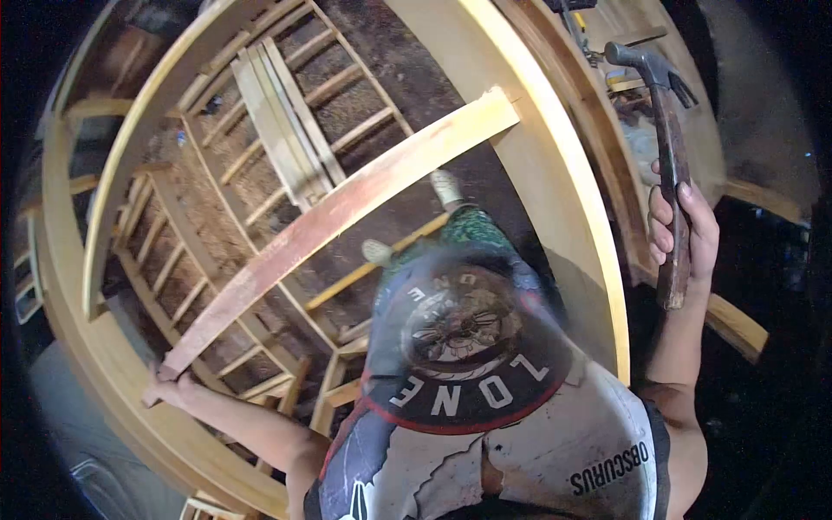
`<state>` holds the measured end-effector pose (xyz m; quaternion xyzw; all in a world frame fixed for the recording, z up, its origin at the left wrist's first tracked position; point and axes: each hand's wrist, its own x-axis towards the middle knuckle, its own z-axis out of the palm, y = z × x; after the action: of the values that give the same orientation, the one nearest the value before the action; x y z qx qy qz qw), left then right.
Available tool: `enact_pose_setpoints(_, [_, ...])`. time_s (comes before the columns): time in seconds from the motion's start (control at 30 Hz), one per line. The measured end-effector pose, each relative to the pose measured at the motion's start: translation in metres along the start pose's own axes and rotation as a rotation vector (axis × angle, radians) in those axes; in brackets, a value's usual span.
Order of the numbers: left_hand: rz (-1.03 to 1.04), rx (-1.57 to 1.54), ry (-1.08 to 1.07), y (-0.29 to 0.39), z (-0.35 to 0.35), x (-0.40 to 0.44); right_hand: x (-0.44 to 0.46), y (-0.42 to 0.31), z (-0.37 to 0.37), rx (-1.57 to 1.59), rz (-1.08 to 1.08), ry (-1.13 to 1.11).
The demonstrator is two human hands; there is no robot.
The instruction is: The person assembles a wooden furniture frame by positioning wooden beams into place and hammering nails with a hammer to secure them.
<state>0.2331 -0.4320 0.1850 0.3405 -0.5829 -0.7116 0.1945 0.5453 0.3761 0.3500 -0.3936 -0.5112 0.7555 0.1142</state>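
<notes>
Printed shirt fabric [529, 425] lay nearest; right fingers [661, 232] wrapped around a hammer [666, 130] at right, and left fingers [152, 396] pinched a wooden board [338, 221] by its left end.

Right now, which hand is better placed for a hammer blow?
Probably the right hand: it already grips the hammer by its handle, while the left hand holds one end of the long board.

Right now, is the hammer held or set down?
The hammer is held: the right hand is wrapped around its handle.
</notes>
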Motion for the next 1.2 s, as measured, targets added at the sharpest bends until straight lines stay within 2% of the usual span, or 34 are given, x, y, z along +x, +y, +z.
enact_pose_setpoints(0.13, [0.045, -0.091, 0.010, -0.006, 0.047, -0.061, -0.003, -0.013, 0.003, -0.005, 0.007, 0.032])
enact_pose_setpoints(0.2, [0.018, 0.009, 0.029, -0.019, -0.006, 0.014, -0.011, -0.016, 0.011, -0.037, 0.008, 0.047])
enact_pose_setpoints(0.3, [0.045, 0.079, 0.003, -0.020, -0.002, 0.010, -0.018, -0.019, 0.019, -0.088, 0.008, 0.046])
enact_pose_setpoints(0.4, [-0.042, 0.015, 0.117, -0.019, 0.008, -0.006, -0.025, -0.017, 0.029, -0.105, 0.012, 0.075])
enact_pose_setpoints(0.6, [0.028, 0.087, 0.106, -0.013, 0.032, -0.032, -0.025, -0.012, 0.016, -0.165, -0.040, 0.101])
enact_pose_setpoints(0.67, [0.035, 0.109, 0.059, -0.016, 0.038, -0.036, -0.026, -0.010, 0.016, -0.044, -0.007, 0.076])
enact_pose_setpoints(0.73, [0.060, 0.141, -0.001, -0.016, 0.051, -0.033, -0.027, -0.005, 0.013, -0.063, 0.056, 0.056])
enact_pose_setpoints(0.8, [0.079, 0.187, -0.041, -0.015, 0.058, -0.026, -0.026, 0.003, 0.018, -0.097, 0.165, -0.054])
enact_pose_setpoints(0.87, [0.089, 0.223, -0.077, -0.009, 0.066, -0.017, -0.025, 0.032, 0.014, -0.270, 0.104, -0.161])
enact_pose_setpoints(0.9, [0.079, 0.245, -0.075, -0.011, 0.062, -0.012, -0.025, 0.025, 0.014, -0.213, 0.134, -0.178])
enact_pose_setpoints(0.93, [0.072, 0.261, -0.072, -0.008, 0.059, -0.009, -0.030, 0.017, 0.015, -0.164, 0.182, -0.111])
enact_pose_setpoints(1.03, [0.060, 0.306, -0.060, -0.001, 0.049, 0.000, -0.041, 0.006, -0.001, -0.095, -0.036, 0.212])
enact_pose_setpoints(1.13, [0.058, 0.352, -0.028, 0.013, 0.045, -0.002, -0.021, 0.016, -0.070, 0.151, -0.097, 0.499])
enact_pose_setpoints(1.17, [0.049, 0.360, -0.018, 0.016, 0.042, -0.002, -0.015, 0.016, -0.082, 0.331, -0.235, 0.406])
enact_pose_setpoints(1.2, [0.042, 0.366, -0.003, 0.019, 0.038, -0.001, -0.012, 0.026, -0.075, 0.340, -0.227, 0.405])
